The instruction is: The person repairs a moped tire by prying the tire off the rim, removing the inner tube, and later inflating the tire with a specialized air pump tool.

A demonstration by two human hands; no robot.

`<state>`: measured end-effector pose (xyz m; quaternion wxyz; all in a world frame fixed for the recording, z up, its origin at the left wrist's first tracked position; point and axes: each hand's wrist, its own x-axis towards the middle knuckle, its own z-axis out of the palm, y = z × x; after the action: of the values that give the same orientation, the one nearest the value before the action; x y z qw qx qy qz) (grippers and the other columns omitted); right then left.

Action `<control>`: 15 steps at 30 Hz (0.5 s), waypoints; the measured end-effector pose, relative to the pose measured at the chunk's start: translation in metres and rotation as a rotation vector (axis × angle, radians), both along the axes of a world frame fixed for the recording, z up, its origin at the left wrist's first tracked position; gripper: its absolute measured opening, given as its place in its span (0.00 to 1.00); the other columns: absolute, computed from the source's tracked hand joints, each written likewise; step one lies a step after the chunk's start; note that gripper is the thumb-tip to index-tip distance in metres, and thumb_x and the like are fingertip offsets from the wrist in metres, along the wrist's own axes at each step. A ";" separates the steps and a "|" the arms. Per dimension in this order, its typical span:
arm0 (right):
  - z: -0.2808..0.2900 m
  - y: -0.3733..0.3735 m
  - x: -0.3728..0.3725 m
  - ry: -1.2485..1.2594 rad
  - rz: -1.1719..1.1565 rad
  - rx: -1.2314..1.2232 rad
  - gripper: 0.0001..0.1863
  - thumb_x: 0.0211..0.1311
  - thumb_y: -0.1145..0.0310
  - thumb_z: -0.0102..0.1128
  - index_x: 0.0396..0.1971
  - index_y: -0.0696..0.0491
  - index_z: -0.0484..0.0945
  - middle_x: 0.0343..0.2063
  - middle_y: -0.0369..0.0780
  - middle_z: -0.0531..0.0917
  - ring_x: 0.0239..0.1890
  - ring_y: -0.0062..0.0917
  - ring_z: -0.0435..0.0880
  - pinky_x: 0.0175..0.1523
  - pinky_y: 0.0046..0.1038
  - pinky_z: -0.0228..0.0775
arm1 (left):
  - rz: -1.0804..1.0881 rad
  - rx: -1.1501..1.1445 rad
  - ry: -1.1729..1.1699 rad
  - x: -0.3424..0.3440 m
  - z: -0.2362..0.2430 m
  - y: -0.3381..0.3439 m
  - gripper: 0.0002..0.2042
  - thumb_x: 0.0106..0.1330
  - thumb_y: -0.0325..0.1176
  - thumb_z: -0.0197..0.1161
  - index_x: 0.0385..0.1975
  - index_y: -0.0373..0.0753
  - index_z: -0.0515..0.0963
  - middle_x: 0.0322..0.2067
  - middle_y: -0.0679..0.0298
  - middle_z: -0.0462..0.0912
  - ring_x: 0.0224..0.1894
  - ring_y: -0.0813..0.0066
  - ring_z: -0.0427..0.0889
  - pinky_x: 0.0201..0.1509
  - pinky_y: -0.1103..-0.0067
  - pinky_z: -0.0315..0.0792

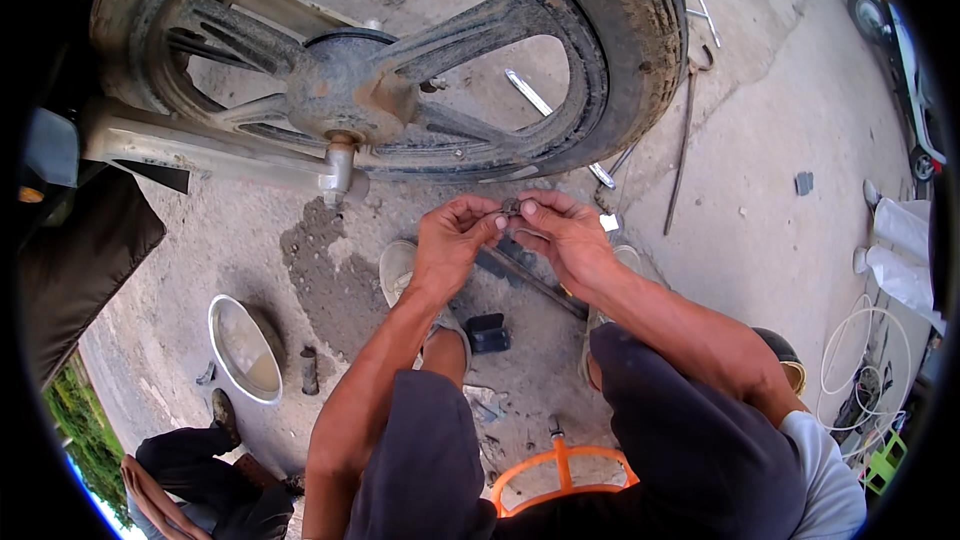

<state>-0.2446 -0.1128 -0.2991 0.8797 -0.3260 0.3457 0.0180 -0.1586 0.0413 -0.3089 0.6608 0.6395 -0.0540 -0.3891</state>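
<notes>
Partly covered piece (511, 207), axis unclear

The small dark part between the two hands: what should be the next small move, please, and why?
Probably, turn the small dark part slightly between the left hand and the right hand, to see its hidden sides: the fingers of both hands pinch it and cover much of it.
</notes>
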 end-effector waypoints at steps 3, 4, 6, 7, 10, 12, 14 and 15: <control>-0.007 -0.001 -0.002 0.048 0.032 -0.058 0.12 0.63 0.70 0.63 0.45 0.57 0.78 0.38 0.38 0.83 0.38 0.23 0.83 0.44 0.24 0.76 | 0.048 -0.024 0.022 -0.004 -0.002 -0.003 0.07 0.64 0.28 0.65 0.36 0.33 0.79 0.30 0.65 0.82 0.31 0.82 0.78 0.36 0.85 0.73; -0.010 0.000 -0.004 0.048 0.063 -0.069 0.13 0.63 0.70 0.63 0.45 0.56 0.78 0.38 0.37 0.83 0.37 0.22 0.82 0.43 0.24 0.75 | 0.117 -0.065 0.078 -0.004 -0.003 -0.003 0.06 0.65 0.28 0.64 0.37 0.33 0.78 0.31 0.65 0.82 0.31 0.81 0.79 0.37 0.84 0.74; -0.010 0.000 -0.005 0.046 0.093 -0.078 0.13 0.63 0.69 0.63 0.46 0.56 0.79 0.38 0.37 0.83 0.35 0.21 0.82 0.41 0.23 0.74 | 0.186 -0.104 0.133 -0.001 -0.001 -0.003 0.05 0.66 0.27 0.62 0.37 0.33 0.78 0.32 0.64 0.82 0.32 0.80 0.79 0.38 0.84 0.75; -0.008 0.001 -0.005 0.041 0.157 -0.133 0.14 0.62 0.69 0.63 0.46 0.57 0.78 0.38 0.37 0.83 0.35 0.21 0.82 0.41 0.23 0.74 | 0.236 -0.116 0.101 0.004 0.002 -0.004 0.04 0.67 0.26 0.60 0.37 0.33 0.77 0.32 0.64 0.82 0.32 0.79 0.80 0.39 0.83 0.75; -0.024 -0.002 -0.019 -0.020 0.334 -0.480 0.14 0.61 0.69 0.64 0.45 0.58 0.78 0.36 0.38 0.83 0.35 0.23 0.82 0.39 0.25 0.73 | 0.295 -0.047 -0.083 0.032 -0.007 0.001 0.03 0.68 0.25 0.56 0.37 0.33 0.75 0.32 0.63 0.82 0.33 0.79 0.80 0.40 0.82 0.76; -0.037 -0.012 -0.037 -0.081 0.446 -0.784 0.14 0.60 0.70 0.64 0.44 0.58 0.79 0.34 0.40 0.83 0.34 0.25 0.81 0.38 0.26 0.72 | 0.303 0.025 -0.236 0.052 -0.014 0.003 0.03 0.69 0.25 0.55 0.37 0.33 0.74 0.32 0.63 0.82 0.34 0.78 0.81 0.41 0.81 0.76; -0.048 -0.019 -0.059 -0.080 0.751 -1.153 0.12 0.60 0.70 0.62 0.43 0.55 0.78 0.34 0.41 0.82 0.33 0.27 0.82 0.37 0.29 0.72 | 0.293 0.121 -0.366 0.066 -0.015 0.007 0.04 0.69 0.26 0.55 0.36 0.32 0.74 0.32 0.62 0.82 0.35 0.79 0.81 0.42 0.82 0.76; -0.061 -0.026 -0.076 -0.076 0.750 -1.159 0.12 0.60 0.70 0.62 0.43 0.55 0.78 0.34 0.41 0.82 0.33 0.27 0.82 0.37 0.29 0.72 | 0.292 0.115 -0.366 0.070 -0.015 0.004 0.04 0.69 0.26 0.55 0.36 0.32 0.74 0.32 0.62 0.82 0.35 0.79 0.81 0.42 0.82 0.76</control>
<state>-0.3208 -0.1383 -0.3602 0.5094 -0.8415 0.1323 0.1217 -0.0882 0.0449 -0.3239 0.6518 0.7369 -0.0577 -0.1697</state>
